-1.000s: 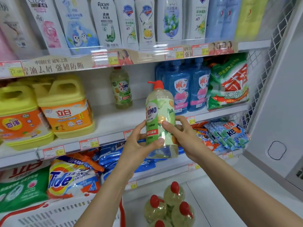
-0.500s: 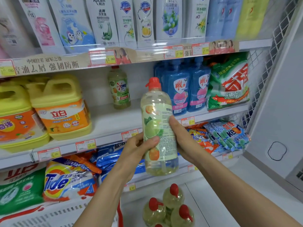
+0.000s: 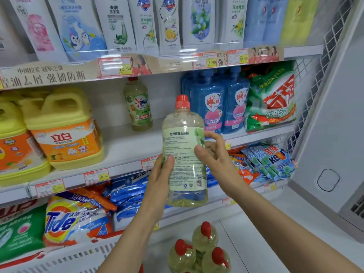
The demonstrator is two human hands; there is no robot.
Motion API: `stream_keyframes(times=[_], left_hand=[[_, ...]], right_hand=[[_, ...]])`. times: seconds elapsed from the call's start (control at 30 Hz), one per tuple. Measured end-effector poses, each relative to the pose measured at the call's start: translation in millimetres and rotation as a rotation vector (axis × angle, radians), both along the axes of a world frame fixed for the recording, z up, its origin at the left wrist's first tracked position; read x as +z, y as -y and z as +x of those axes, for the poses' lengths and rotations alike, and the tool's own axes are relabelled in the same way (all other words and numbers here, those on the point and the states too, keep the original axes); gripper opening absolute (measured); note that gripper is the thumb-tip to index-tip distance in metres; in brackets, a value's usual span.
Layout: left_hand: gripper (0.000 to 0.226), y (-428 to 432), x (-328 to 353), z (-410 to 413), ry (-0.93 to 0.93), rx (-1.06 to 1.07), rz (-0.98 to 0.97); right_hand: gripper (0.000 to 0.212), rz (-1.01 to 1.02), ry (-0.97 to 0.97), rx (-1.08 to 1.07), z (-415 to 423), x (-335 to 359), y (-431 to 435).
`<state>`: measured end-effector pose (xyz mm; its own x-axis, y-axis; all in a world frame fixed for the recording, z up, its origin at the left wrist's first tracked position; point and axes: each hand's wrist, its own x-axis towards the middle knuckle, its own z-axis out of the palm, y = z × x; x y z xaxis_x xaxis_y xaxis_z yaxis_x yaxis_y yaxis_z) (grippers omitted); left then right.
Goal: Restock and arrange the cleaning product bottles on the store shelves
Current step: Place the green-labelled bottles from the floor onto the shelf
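Holds the bottle upright with left hand and right hand curled round it, lower right of the shelved twin, nearer left hand.

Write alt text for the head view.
A left hand and a right hand hold a red-capped bottle upright, its back label facing the camera. A similar OMO bottle stands on the middle shelf between yellow jugs and blue bottles.
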<state>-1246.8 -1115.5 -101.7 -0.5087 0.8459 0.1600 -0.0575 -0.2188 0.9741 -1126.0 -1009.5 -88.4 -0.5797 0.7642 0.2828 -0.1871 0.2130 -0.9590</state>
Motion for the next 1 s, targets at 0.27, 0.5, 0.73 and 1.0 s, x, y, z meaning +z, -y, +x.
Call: stream_keyframes(times=[0.27, 0.5, 0.73, 1.0], left_hand=[[0.061, -2.5, 1.2, 6.9, -0.397, -0.028, -0.112], [0.095, -4.5, -9.0, 7.3, -0.356, -0.042, 0.044], [0.089, -0.9, -4.9, 6.8, -0.250, -0.138, -0.004], [0.079, -3.0, 0.6, 10.6, -0.350, -0.044, -0.106]], right_hand=[[0.061, -0.202, -0.273, 0.022, -10.6, -3.9, 9.8], [0.062, -0.032, -0.116, 0.005, -2.5, 0.8, 3.4], [0.065, -0.067, -0.163, 0.062, 2.6, -1.1, -4.8], [0.066, 0.094, -0.098, -0.083, 2.1, 7.1, 10.8]])
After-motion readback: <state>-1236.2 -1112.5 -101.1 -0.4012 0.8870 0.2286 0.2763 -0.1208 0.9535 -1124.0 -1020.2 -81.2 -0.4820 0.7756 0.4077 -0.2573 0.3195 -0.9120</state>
